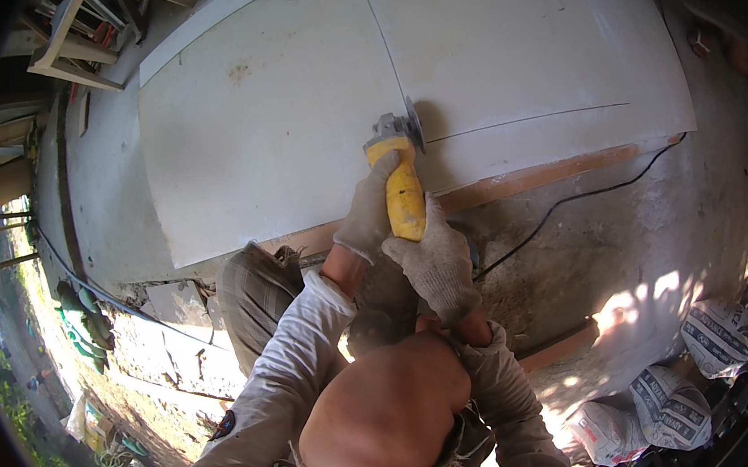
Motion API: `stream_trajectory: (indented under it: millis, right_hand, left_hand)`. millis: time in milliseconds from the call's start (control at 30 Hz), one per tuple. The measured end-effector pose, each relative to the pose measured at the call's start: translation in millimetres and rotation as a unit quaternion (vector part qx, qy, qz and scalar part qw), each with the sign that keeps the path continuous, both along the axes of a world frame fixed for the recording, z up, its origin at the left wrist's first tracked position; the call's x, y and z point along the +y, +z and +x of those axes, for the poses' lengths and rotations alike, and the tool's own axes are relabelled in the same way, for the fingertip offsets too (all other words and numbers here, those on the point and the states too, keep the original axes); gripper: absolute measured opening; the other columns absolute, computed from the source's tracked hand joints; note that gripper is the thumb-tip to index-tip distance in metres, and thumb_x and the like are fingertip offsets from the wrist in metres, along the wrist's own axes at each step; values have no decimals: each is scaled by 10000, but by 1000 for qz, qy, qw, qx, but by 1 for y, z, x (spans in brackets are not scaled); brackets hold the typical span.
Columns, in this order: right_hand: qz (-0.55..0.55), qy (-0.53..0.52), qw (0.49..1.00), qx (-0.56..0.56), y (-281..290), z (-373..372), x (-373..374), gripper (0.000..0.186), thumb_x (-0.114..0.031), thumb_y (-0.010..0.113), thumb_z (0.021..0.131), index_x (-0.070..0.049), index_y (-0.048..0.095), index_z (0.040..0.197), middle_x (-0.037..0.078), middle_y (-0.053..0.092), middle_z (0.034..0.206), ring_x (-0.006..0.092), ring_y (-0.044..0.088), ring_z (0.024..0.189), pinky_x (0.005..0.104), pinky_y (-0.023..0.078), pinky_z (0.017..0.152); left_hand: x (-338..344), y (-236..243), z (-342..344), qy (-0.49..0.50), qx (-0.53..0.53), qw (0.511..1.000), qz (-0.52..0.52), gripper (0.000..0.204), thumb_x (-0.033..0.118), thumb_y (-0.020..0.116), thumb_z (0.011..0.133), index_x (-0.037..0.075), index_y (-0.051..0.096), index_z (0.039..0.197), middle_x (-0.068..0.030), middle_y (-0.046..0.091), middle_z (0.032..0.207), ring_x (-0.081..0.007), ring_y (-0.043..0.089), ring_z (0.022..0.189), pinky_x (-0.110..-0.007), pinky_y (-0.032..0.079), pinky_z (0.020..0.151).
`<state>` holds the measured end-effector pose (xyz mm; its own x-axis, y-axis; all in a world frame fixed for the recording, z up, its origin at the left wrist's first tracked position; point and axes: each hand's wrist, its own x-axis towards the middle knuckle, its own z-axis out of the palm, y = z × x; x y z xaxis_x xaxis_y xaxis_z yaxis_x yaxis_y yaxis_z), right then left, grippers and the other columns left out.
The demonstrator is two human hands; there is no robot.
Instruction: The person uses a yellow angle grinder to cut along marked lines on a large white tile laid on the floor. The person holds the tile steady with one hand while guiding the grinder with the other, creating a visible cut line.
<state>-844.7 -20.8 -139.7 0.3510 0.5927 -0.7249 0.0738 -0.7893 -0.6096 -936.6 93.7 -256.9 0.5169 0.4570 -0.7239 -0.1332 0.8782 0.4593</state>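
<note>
A yellow angle grinder (406, 199) with a grey head is held in both my gloved hands over a large pale flat board (258, 132). My left hand (367, 210) wraps the front of its body, just behind the head. Around the rear end of the body my right hand (440, 253) is closed. The thin cutting disc (415, 125) stands on edge at the board, where two dark lines come close together; whether it touches the surface I cannot tell. One line (529, 122) runs off to the right, the other (382, 36) away toward the far edge.
Wooden beams (542, 173) lie under the board's near edge. A black cable (566, 202) curves over the concrete at the right. Several printed sacks (671, 406) sit at the lower right. A beige plastic chair (69, 33) is at the far left. My bare knee (389, 406) is close below my hands.
</note>
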Motion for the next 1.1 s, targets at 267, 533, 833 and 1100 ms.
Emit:
stream_trajectory:
  millis: [267,533,833,1100]
  right_hand:
    - [-7,5,1000,-4,2,2,0,943,-295,830,860,32,354,1605,295,721,1260,431,704,1221,501,540,1062]
    - [-7,3,1000,-1,1,1,-1,944,-295,827,866,28,349,1613,290,717,1277,431,696,1238,498,536,1071]
    - [-14,1,1000,18,4,3,0,932,-285,816,870,11,344,1617,280,724,1265,416,708,1221,490,545,1060]
    - [4,-12,1000,19,0,2,-2,914,-270,826,869,12,356,1600,271,745,1201,406,734,1171,476,564,1026]
  left_hand:
    - [-1,-1,0,-1,8,1000,3,501,445,749,1010,30,608,1252,-92,706,988,-217,737,818,-369,655,737]
    - [-1,1,1,-2,11,1000,4,504,449,746,1012,28,605,1250,-95,703,984,-214,738,813,-364,658,723]
    - [-3,5,2,-1,11,1000,9,516,454,743,1013,18,604,1251,-94,701,980,-214,736,809,-362,655,722]
    - [-5,6,4,11,32,999,24,552,468,700,1039,-51,642,1218,-135,715,972,-239,729,812,-377,613,728]
